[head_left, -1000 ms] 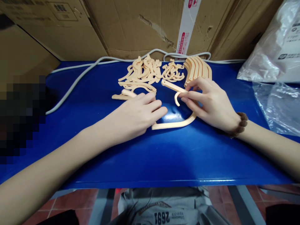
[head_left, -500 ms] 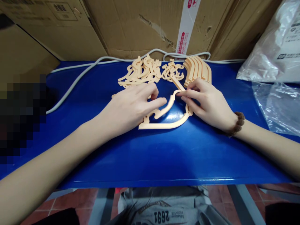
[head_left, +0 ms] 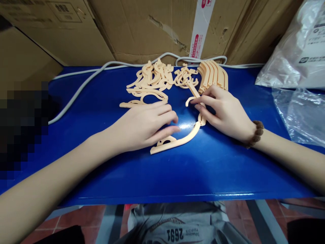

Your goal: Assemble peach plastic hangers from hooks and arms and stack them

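Note:
My left hand (head_left: pixel 149 125) hovers over the blue table, fingers apart, above the far end of a long cream curved arm piece (head_left: pixel 182 140). That piece joins others near my right hand. My right hand (head_left: pixel 218 108) pinches a small cream hook piece (head_left: pixel 190 100) between thumb and fingers. Beside its fingertips lies a straight cream bar (head_left: pixel 193 90). Just beyond my left hand rest a few loose cream pieces (head_left: pixel 133 103).
Behind are a pile of cream parts (head_left: pixel 154 76), a heap of small hooks (head_left: pixel 185 76) and a row of curved arms (head_left: pixel 213 74). A white cable (head_left: pixel 83 84) runs before cardboard boxes (head_left: pixel 162 30). Plastic bags (head_left: pixel 291 57) sit at right.
The long arm piece has swung toward the table's front edge. The curved piece between my hands has gone from there, leaving a small hook at my right fingertips. My left hand has shifted slightly nearer.

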A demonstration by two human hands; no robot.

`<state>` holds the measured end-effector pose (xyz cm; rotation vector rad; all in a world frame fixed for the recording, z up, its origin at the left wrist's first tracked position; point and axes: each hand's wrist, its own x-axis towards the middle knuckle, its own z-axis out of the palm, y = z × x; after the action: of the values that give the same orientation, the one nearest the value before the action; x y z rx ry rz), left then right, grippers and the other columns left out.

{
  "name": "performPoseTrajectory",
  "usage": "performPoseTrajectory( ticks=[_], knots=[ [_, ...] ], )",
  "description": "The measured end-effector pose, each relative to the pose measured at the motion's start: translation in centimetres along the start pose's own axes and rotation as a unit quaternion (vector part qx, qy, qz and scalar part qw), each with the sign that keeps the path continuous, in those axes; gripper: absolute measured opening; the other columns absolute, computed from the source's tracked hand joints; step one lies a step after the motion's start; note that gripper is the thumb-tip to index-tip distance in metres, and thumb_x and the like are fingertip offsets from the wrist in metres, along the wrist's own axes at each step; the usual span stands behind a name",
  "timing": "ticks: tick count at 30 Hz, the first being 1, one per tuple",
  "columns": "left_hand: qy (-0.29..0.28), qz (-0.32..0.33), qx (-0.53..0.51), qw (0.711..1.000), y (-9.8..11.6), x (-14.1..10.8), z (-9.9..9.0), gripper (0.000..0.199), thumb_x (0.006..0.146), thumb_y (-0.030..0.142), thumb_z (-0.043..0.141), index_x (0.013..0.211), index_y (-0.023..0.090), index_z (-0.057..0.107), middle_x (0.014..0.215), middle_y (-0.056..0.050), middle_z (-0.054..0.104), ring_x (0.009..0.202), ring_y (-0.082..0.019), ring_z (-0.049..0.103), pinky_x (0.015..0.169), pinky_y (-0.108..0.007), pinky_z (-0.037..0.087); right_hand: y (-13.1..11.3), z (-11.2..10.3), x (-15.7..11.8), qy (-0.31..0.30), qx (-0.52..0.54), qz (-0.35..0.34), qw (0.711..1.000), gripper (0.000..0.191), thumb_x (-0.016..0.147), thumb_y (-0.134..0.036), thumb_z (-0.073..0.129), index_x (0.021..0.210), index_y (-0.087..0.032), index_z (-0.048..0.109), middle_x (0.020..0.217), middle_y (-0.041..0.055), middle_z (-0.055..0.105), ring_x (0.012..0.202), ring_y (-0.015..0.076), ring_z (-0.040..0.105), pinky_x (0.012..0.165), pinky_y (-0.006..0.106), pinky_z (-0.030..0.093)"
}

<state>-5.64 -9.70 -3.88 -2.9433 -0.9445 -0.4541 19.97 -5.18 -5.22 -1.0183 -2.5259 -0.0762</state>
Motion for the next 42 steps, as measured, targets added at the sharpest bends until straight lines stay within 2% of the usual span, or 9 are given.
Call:
performPoseTrajectory(
  ticks=[3,5,12,20,25,30,35,39,42],
  knots=[
    [-0.047,-0.011,-0.082,0.995,0.4,-0.1,-0.2,0.042,0.093,0.059,0.055,0.093,0.017,0.057,0.087,-0.002,0.061,0.079,-0.018,0.057,0.067,-0.029,0.039,0.0,-0.1,0.0,-0.001,-0.006,0.003,1.000,0.033,0.098,-0.030,0.047,0.112,-0.016,0.072,0.101,0.0132,0.060,0.088,0.0238,0.057,0.078,0.037,0.044],
    [-0.065,-0.013,-0.080,0.995,0.5,-0.2,-0.3,0.047,0.087,0.063,0.061,0.093,0.018,0.054,0.085,-0.001,0.059,0.077,-0.018,0.056,0.063,-0.028,0.036,0.1,-0.1,0.0,0.001,-0.006,0.004,1.000,0.032,0.097,-0.029,0.046,0.111,-0.016,0.072,0.101,0.0131,0.060,0.088,0.0238,0.056,0.078,0.037,0.043],
    [-0.062,-0.014,-0.085,0.994,0.2,-0.3,-0.1,0.020,0.093,0.039,0.060,0.094,0.020,0.053,0.090,-0.001,0.061,0.082,-0.018,0.056,0.068,-0.029,0.039,0.2,-0.1,0.0,0.008,0.013,-0.023,1.000,0.028,0.094,-0.022,0.046,0.105,-0.017,0.071,0.097,0.0105,0.059,0.088,0.0232,0.056,0.078,0.036,0.042],
    [0.002,0.000,-0.023,1.000,-0.6,-0.1,0.4,0.020,0.100,0.029,0.051,0.112,0.018,0.061,0.114,-0.009,0.063,0.107,-0.024,0.056,0.090,-0.036,0.045,-0.2,-0.8,0.0,-0.024,-0.019,-0.110,0.994,0.028,0.094,-0.024,0.043,0.094,-0.018,0.070,0.093,0.0091,0.061,0.085,0.0225,0.055,0.078,0.037,0.037],
    [0.018,-0.015,0.006,1.000,-0.8,-0.2,0.6,0.025,0.098,0.032,0.055,0.118,0.018,0.062,0.117,-0.010,0.063,0.110,-0.026,0.056,0.093,-0.040,0.045,-0.5,-1.0,0.1,-0.036,-0.062,-0.177,0.982,0.032,0.097,-0.027,0.039,0.089,-0.018,0.069,0.086,0.0076,0.061,0.074,0.0192,0.050,0.074,0.036,0.034],
    [0.027,-0.047,0.012,0.998,-0.6,-0.2,0.4,0.026,0.099,0.033,0.052,0.117,0.017,0.061,0.107,-0.008,0.067,0.103,-0.025,0.060,0.085,-0.037,0.046,-1.4,-1.4,0.1,-0.048,-0.120,-0.230,0.965,0.037,0.101,-0.031,0.035,0.086,-0.017,0.066,0.085,0.0083,0.061,0.075,0.0200,0.050,0.075,0.037,0.034],
    [0.040,-0.105,-0.033,0.993,0.0,-0.1,0.6,0.022,0.099,0.035,0.051,0.108,0.020,0.063,0.096,-0.003,0.070,0.089,-0.020,0.064,0.077,-0.032,0.045,-2.5,-1.6,-0.1,-0.028,-0.146,-0.263,0.953,0.036,0.102,-0.033,0.038,0.087,-0.017,0.066,0.081,0.0076,0.061,0.073,0.0201,0.050,0.074,0.036,0.034],
    [0.063,-0.138,-0.032,0.988,0.7,-0.1,1.0,0.032,0.094,0.046,0.057,0.108,0.018,0.063,0.097,-0.005,0.071,0.091,-0.023,0.063,0.079,-0.035,0.046,-3.0,-1.5,-0.3,-0.026,-0.146,-0.273,0.951,0.035,0.102,-0.034,0.039,0.086,-0.017,0.065,0.076,0.0062,0.059,0.071,0.0196,0.048,0.072,0.036,0.035],
    [0.060,-0.154,-0.049,0.985,1.3,0.0,1.3,0.030,0.092,0.044,0.060,0.105,0.017,0.063,0.102,-0.006,0.070,0.093,-0.023,0.061,0.079,-0.036,0.046,-3.3,-1.3,-0.4,-0.025,-0.132,-0.279,0.951,0.031,0.101,-0.033,0.042,0.085,-0.017,0.064,0.076,0.0056,0.059,0.070,0.0189,0.047,0.070,0.034,0.034]
  ],
)
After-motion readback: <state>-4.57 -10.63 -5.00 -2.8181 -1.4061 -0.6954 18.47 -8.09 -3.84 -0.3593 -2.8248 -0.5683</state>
